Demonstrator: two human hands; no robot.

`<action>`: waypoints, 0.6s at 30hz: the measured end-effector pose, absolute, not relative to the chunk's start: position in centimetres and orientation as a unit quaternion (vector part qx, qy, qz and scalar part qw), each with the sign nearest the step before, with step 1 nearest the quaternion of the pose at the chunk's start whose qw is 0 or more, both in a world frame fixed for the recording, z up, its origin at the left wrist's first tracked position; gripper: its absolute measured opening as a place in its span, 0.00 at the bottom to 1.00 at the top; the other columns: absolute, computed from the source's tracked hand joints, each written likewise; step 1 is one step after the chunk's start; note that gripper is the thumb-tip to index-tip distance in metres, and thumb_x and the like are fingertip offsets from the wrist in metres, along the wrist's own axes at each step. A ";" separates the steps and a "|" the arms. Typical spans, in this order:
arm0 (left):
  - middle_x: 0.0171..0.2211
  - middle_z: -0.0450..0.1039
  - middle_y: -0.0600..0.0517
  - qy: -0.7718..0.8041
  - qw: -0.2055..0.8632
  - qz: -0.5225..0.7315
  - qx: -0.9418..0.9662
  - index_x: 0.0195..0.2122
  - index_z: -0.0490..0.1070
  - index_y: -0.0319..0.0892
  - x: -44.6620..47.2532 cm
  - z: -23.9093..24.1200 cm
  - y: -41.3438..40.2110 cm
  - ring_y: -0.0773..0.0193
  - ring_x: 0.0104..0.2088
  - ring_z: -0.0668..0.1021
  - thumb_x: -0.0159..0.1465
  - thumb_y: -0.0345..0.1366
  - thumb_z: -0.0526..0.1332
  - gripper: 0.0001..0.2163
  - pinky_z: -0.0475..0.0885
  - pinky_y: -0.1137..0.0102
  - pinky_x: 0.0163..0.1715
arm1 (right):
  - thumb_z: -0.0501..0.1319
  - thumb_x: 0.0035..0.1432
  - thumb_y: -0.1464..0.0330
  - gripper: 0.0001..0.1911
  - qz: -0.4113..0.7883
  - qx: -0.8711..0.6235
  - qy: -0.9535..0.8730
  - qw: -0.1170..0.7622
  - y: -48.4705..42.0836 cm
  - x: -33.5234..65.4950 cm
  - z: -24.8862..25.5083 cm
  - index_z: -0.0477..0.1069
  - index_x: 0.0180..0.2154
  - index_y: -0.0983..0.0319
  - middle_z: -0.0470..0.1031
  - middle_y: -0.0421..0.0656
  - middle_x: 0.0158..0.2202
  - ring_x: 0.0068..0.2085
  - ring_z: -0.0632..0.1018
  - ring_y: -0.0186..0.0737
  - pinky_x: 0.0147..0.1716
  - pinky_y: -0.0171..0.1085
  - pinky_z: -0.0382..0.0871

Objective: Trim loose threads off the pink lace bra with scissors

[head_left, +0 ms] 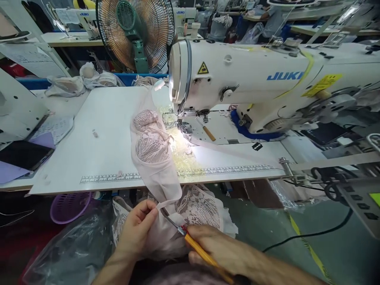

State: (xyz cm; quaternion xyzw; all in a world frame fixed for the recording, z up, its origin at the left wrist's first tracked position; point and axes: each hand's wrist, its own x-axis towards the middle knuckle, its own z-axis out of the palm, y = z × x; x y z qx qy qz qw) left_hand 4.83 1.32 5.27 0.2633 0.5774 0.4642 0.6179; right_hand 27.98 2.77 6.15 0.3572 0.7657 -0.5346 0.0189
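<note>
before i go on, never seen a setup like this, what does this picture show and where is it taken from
This is one view, from a camera worn on a person's head, looking forward and down. The white sewing machine marked JUKI stands on a white table with a printed ruler. Pale lace fabric lies there and drapes over the front edge. The bare left hand pinches a narrow strip; the right hand holds an orange-handled tool, apparently scissors, its tip near that strip.

You have one left hand (137,226), one right hand (215,245) and one orange-handled tool (202,250). You count three JUKI-marked sewing machines (237,75), one fan (139,43), one purple basket (61,210) and one razor blade (257,146).
</note>
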 end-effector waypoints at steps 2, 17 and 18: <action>0.21 0.68 0.56 0.581 0.616 0.462 0.265 0.23 0.73 0.41 5.2 5.9 1.4 0.68 0.24 0.64 0.46 0.55 0.77 0.23 0.61 0.75 0.23 | 0.55 0.59 0.52 0.18 -0.538 0.374 0.755 0.029 2.8 27.6 6.8 0.56 0.30 0.58 0.65 0.41 0.30 0.29 0.65 0.38 0.31 0.37 0.62; 0.18 0.63 0.59 0.597 0.595 0.448 0.300 0.21 0.68 0.42 5.4 6.6 1.4 0.69 0.21 0.60 0.48 0.45 0.74 0.17 0.57 0.75 0.20 | 0.62 0.56 0.58 0.17 -0.567 0.424 0.706 -0.028 1.8 25.4 5.1 0.56 0.27 0.58 0.63 0.37 0.25 0.25 0.61 0.35 0.24 0.36 0.54; 0.18 0.63 0.59 0.597 0.591 0.451 0.302 0.21 0.68 0.42 5.3 6.6 1.5 0.70 0.21 0.60 0.49 0.45 0.74 0.17 0.56 0.75 0.20 | 0.62 0.56 0.58 0.17 -0.568 0.425 0.704 -0.041 1.7 25.5 4.8 0.56 0.27 0.58 0.62 0.37 0.24 0.24 0.60 0.34 0.23 0.36 0.54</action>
